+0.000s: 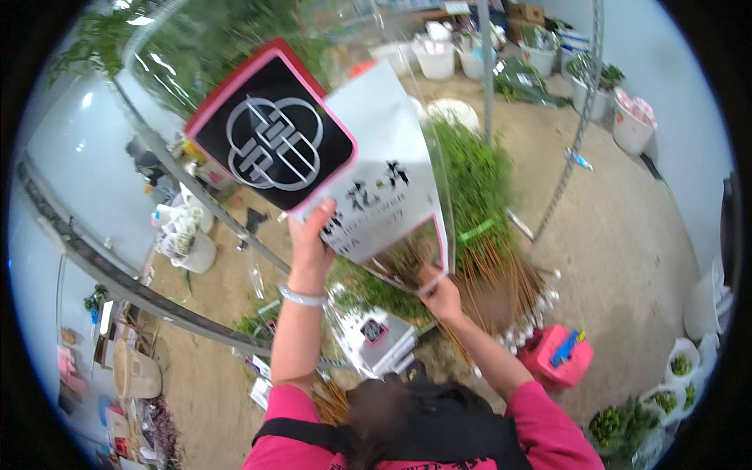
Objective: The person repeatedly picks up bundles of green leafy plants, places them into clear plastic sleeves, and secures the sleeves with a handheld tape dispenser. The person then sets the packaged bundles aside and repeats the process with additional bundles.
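A printed plastic flower sleeve (376,135) is held up tilted in front of me; it is white with a black square panel, a pink border and writing. My left hand (314,238) grips its left edge, thumb on the printed face. At the narrow lower end, my right hand (442,298) is closed on the sleeve's bottom edge. Brownish stems show through the clear part there; whether they are inside or behind I cannot tell. Behind the sleeve lies a pile of leafy green stems (479,170), with bare brown stalks (499,270) towards me. Below my hands sits a stack of printed sleeves (376,341).
A pink plastic stool (555,358) with a blue object on it stands to my right. Metal frame posts (486,70) rise around me. White buckets (436,59) line the far wall. A bucket of pale flowers (194,252) stands left. Potted greens (608,426) sit at lower right.
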Demonstrator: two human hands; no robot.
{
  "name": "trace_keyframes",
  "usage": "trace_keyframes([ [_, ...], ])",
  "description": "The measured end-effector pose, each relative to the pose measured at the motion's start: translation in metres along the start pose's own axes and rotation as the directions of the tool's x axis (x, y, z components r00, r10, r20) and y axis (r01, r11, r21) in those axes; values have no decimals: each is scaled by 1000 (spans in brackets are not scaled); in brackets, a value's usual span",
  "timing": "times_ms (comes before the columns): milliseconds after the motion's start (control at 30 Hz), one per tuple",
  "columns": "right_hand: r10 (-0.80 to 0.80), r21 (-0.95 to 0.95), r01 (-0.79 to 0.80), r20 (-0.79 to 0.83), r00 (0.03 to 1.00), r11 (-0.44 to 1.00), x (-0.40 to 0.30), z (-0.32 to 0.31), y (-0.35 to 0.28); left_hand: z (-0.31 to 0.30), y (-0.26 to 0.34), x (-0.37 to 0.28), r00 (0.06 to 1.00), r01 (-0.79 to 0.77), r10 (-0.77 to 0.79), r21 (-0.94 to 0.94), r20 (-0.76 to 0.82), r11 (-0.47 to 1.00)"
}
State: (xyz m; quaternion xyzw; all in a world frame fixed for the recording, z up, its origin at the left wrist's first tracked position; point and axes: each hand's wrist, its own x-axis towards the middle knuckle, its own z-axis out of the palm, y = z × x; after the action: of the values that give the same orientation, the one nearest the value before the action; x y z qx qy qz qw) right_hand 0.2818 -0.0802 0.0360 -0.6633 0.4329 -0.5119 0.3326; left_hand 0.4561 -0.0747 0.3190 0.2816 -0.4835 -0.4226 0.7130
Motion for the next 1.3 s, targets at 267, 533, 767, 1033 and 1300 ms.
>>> trace_keyframes([
  [267,194,49,-189,-147,970,981,-75,17,125,-17,3,14,999,14,-5,-164,51,986],
  [533,246,-248,-264,-100,964,932,-107,-34,96,-30,25,27,974,128,-173,-277,-146,952],
  [767,267,-627,-234,-41,963,744,-146,-64,81,-48,42,30,987,59,-101,-306,-125,950],
  [1033,338,-601,-264,11,941,754,-153,-61,90,-67,77,38,987,-113,77,-271,-140,956],
  [1300,288,-267,-288,-38,957,920,-156,-44,113,-80,64,13,987,-138,155,-269,42,953],
])
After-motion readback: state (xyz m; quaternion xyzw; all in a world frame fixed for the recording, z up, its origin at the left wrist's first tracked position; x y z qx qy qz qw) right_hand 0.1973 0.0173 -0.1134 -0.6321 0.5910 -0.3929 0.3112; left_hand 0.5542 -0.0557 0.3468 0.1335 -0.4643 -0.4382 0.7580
